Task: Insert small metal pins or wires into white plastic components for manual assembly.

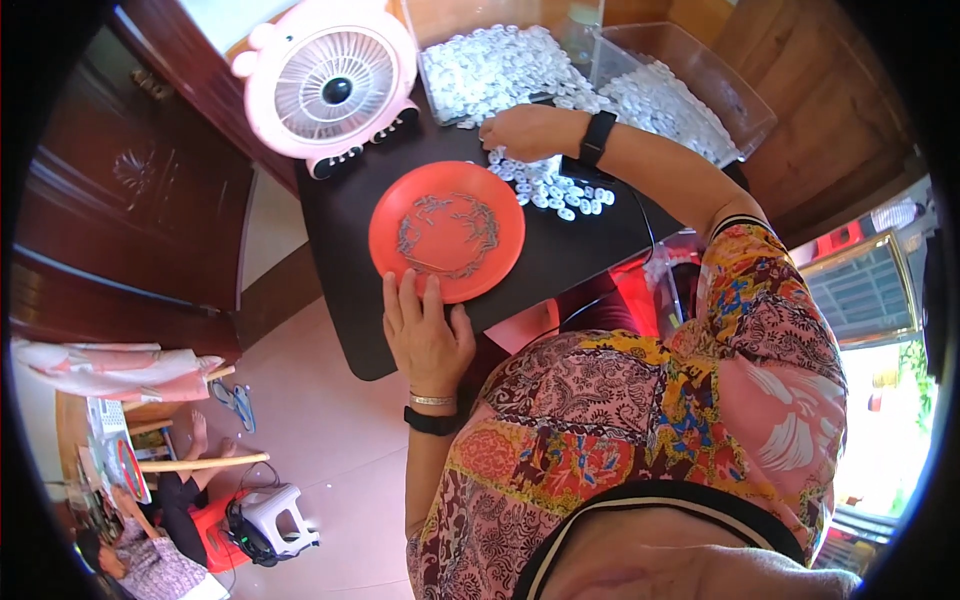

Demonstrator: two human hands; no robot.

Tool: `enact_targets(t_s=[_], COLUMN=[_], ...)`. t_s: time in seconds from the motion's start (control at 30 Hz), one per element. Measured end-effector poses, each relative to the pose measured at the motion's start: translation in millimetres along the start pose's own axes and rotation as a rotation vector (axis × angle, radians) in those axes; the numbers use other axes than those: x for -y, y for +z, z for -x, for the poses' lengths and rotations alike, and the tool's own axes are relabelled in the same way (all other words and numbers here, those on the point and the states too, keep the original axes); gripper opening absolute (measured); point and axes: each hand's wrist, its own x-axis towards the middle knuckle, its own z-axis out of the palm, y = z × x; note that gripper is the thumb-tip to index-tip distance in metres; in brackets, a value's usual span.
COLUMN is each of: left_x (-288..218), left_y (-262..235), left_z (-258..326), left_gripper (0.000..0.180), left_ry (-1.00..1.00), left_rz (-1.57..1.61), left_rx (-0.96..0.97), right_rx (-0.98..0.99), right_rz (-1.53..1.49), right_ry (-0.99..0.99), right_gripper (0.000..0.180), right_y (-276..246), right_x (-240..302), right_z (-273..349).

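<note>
A round orange-red plate point(385, 235) lies on the black table, with many small grey metal pieces, like pins or short screws, spread in a ring on it. My left hand point(430, 335) rests at its near rim, fingers stretched out and apart, the fingertips touching or just over the edge. Beyond the plate, my right hand point(530, 132) is closed, its fingertips pinched together over the table; whatever they hold is too small to make out. Loose white oval plastic pieces point(567, 213) lie beside and below that hand. A larger heap of white pieces point(500, 70) rises just behind it.
A pink animal-shaped fan point(338, 90) stands at the far left of the black table point(350, 300). Clear plastic bins point(755, 110) hold white pieces at the back right. A dark cable point(648, 225) runs off the table. Another person point(160, 555) sits at lower left, near a white stool point(285, 525).
</note>
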Motion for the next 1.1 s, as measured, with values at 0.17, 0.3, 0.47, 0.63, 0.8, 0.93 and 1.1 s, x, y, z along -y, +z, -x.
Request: enact_targets(t_s=[0.17,0.3,0.47,0.63,0.8,0.93,1.1], left_x=[-3,-6,-4,-7,-5,-1,1], left_y=[7,11,15,23,30,34,35], left_z=[-3,-4,-2,-2,2,2,3], left_gripper=[0.039,0.039,0.037,0.034,0.032,0.034,0.034], left_ry=[0.02,0.041,0.083,0.09,0.05,0.027,0.026], left_rz=[-0.015,-0.033,-0.018,-0.023,-0.056,-0.054,-0.031], left_rx=[-0.024,-0.023,-0.025,-0.034,-0.076,-0.095,-0.084], right_rx=[-0.312,-0.457,-0.523,-0.55,-0.588,-0.622,-0.585], right_rz=[-0.141,-0.193,-0.242,-0.269,-0.176,-0.085,-0.115], right_ry=[0.081,0.206,0.308,0.333,0.335,0.381,0.433], right_gripper=[0.029,0.027,0.03,0.029,0.024,0.014,0.015], right_y=[12,36,63,82,96,102,101], right_x=[-18,-7,21,22,13,-4,-7], right_z=[68,126,176,189,174,157,150])
